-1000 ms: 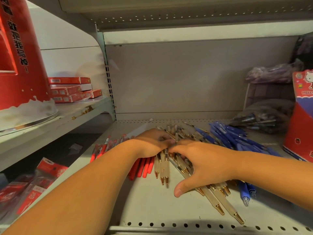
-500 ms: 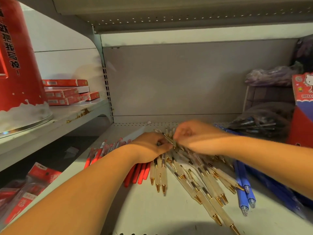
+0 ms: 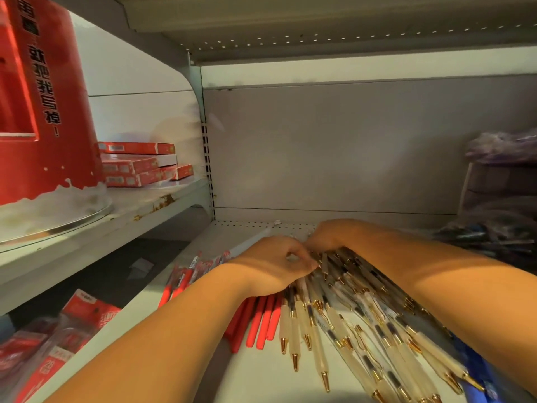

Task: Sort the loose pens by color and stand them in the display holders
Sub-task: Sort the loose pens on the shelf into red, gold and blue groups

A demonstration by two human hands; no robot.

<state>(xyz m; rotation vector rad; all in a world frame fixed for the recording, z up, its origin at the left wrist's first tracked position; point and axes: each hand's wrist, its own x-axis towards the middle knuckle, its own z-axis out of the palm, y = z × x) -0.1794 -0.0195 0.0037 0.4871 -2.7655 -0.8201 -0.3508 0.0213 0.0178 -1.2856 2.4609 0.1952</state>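
Head view: left hand (image 3: 270, 266) palm down, fingers curled on the clip ends of cream pens (image 3: 334, 330) fanned on shelf (image 3: 261, 379), red pens (image 3: 258, 324) beside. Right hand (image 3: 328, 237) touches it, fingers hidden, grip unclear. Red stand (image 3: 43, 97): black Chinese characters. Packet (image 3: 49, 367): "28".

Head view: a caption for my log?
Left hand and right hand on fanned clear pens beside red pens, store shelf.

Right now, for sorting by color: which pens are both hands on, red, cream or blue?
The cream, gold-tipped pens fanned out mid-shelf: left hand and right hand meet at their far ends; red pens lie left.
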